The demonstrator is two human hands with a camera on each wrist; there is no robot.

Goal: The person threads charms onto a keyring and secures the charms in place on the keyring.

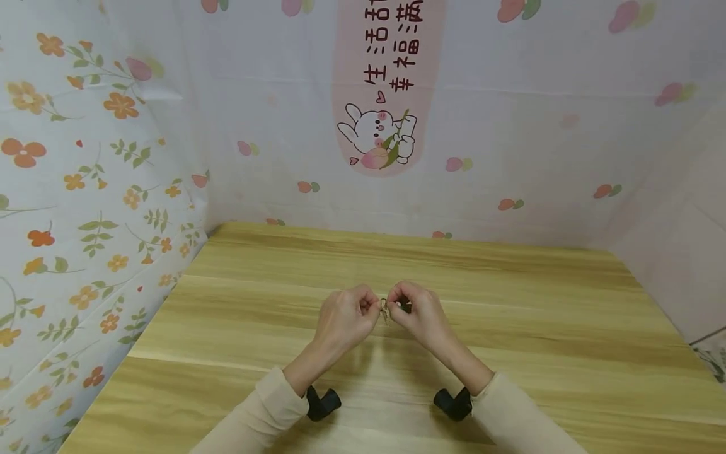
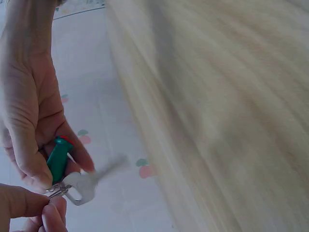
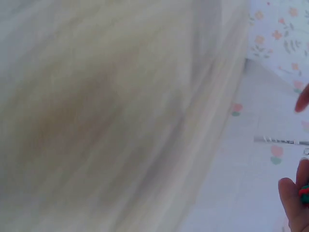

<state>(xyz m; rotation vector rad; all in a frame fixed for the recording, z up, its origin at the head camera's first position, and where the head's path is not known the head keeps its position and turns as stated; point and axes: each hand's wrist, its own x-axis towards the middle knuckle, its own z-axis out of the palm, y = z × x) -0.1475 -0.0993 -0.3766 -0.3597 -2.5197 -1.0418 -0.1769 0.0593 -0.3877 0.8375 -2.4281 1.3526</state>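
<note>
Above the table, both hands meet around a small metal key (image 1: 386, 314) on a ring. My left hand (image 1: 345, 315) pinches the metal ring (image 2: 60, 190) between thumb and fingertips. A green keychain piece with a red end (image 2: 58, 158) is gripped in my right hand (image 1: 422, 315), close to the ring. From the ring the silver key (image 2: 86, 187) sticks out, its blade blurred in the left wrist view. The right wrist view catches only the key's blade (image 3: 275, 140), some fingers, and a bit of the green and red piece (image 3: 304, 194) at its edge.
The wood-grain table (image 1: 255, 284) lies under both hands. Behind it hangs a pale printed cloth (image 1: 255, 94) with a rabbit picture, and a flowered cloth (image 1: 85, 208) covers the left side. Black wrist mounts (image 1: 323, 403) sit near both cuffs.
</note>
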